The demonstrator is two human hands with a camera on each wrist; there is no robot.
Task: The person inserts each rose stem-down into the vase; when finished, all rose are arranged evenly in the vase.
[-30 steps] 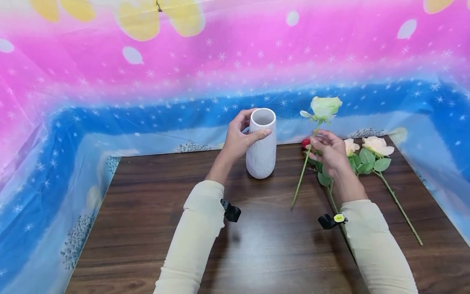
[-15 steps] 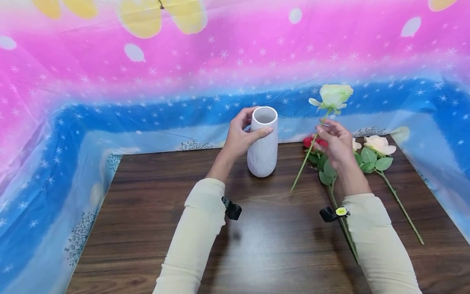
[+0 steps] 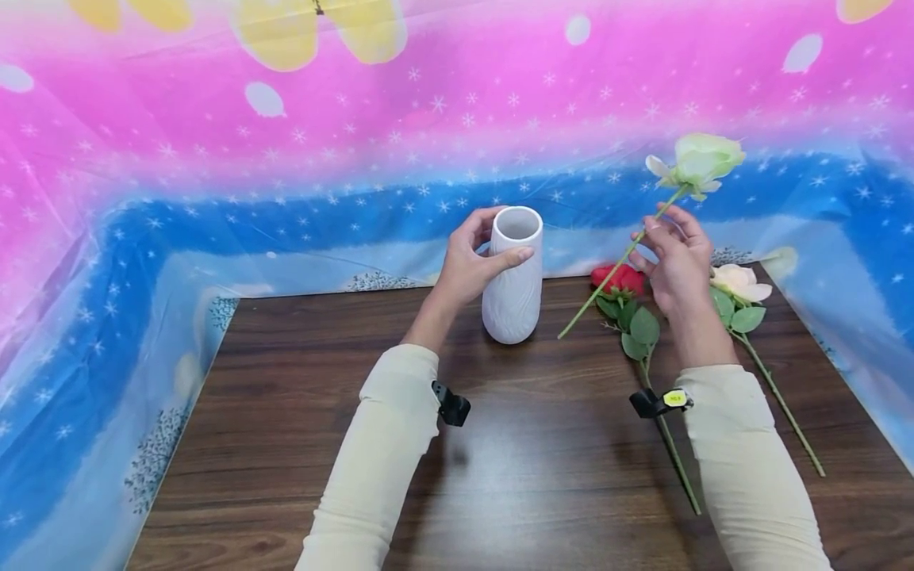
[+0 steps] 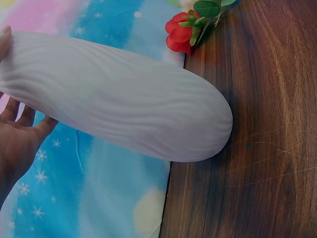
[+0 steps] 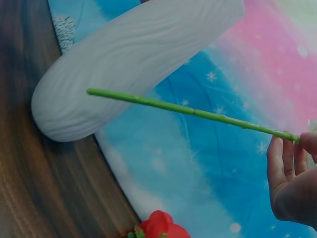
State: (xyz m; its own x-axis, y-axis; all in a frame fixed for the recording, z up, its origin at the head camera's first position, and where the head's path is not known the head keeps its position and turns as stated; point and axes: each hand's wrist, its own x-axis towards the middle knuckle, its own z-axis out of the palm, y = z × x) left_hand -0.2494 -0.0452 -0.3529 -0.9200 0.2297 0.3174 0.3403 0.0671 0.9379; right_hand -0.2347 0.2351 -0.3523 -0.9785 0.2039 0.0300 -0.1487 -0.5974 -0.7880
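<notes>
A white ridged vase stands upright on the dark wooden table, its mouth facing up. My left hand grips it near the rim, thumb across the front and fingers round the far side. To the right, my right hand pinches the green stem of a pale green-white rose just below the bloom. The rose is held in the air, tilted, its bloom up to the right and its stem end pointing down-left towards the vase. In the right wrist view the bare stem crosses in front of the vase.
A red rose lies on the table below the right hand, its stem running towards the front. Right of it lies a cream rose, partly behind the hand. A printed cloth hangs behind the table's back edge.
My right hand has moved up and to the right with the pale rose, which now leans more. The red rose shows more fully. My left hand and the vase stay in place.
</notes>
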